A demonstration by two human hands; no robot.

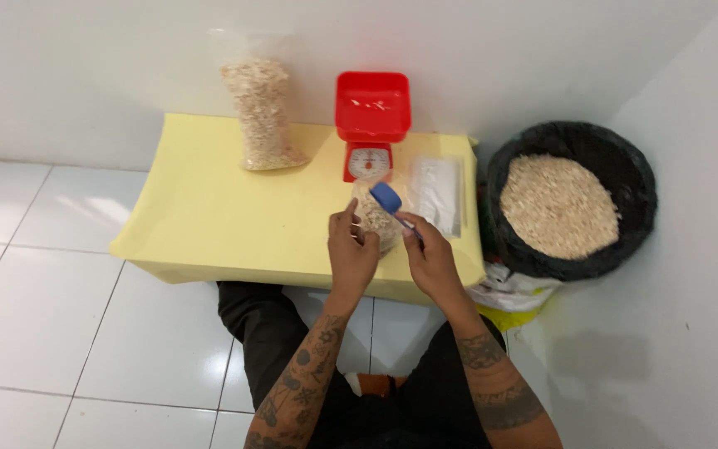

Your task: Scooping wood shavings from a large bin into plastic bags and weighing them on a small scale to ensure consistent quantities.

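Note:
My left hand [351,249] grips the edge of a small clear plastic bag [378,223] partly filled with pale flakes, over the near right part of a low yellow table [209,208]. My right hand [430,254] holds a blue scoop [386,198] by its handle, its head at the bag's mouth. Both forearms are tattooed. Just behind the bag stands a red kitchen scale [371,125] with a red tray on top and a round dial.
A tall clear bag of the same flakes [262,112] stands at the table's back against the white wall. A stack of flat clear bags [438,193] lies on the right. A black-lined tub of flakes [571,199] sits on the tiled floor to the right.

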